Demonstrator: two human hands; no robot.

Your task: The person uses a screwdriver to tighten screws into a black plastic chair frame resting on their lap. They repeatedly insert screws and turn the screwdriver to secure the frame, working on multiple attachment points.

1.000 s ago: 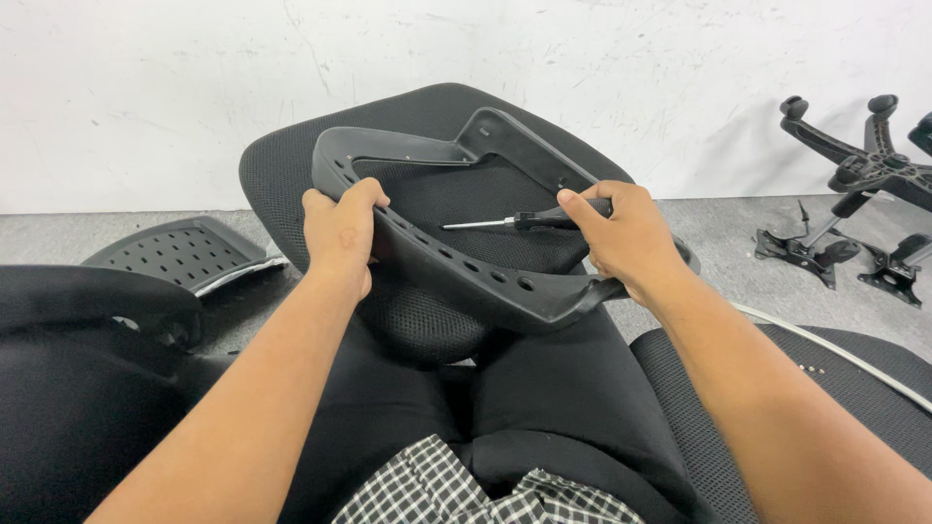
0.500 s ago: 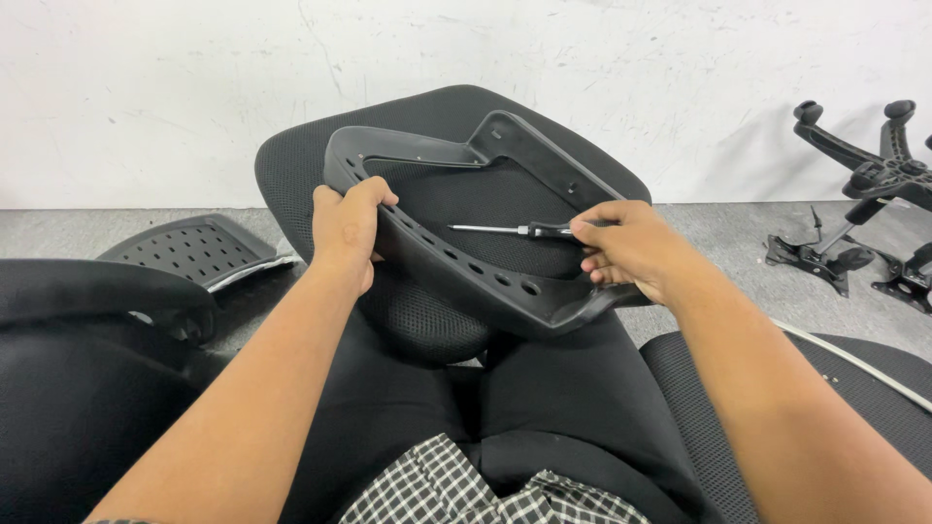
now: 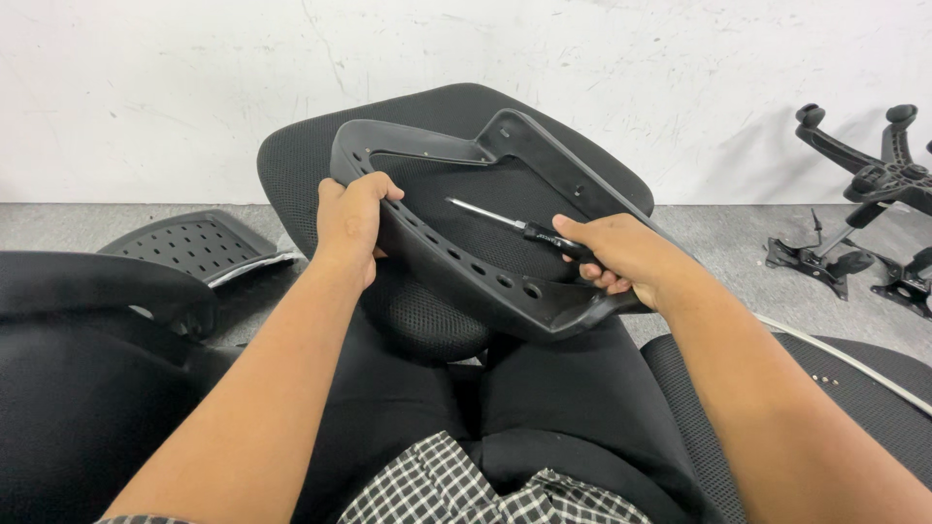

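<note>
- Seated on the floor, a person steadies a black plastic chair frame (image 3: 485, 281) across the lap, both bare hands on it.
- Left hand (image 3: 351, 225) is closed around the frame's left edge, fingers curled over the rim beside a row of round holes.
- Right hand (image 3: 621, 254) is wrapped tight on the black handle of a screwdriver (image 3: 510, 224), its metal shaft pointing up and left across the opening in the frame; the same hand rests against the frame's right side.
- Behind the frame, a black mesh seat cushion (image 3: 311, 155) leans tilted toward the white wall (image 3: 194, 87).
- At left, a perforated black panel (image 3: 189, 245) lies on the grey floor (image 3: 718, 243), just past a padded black part (image 3: 87, 291) in the near corner.
- At right, well apart, a castor chair base (image 3: 874, 175) and a black metal mechanism (image 3: 811, 260) sit by the wall.
</note>
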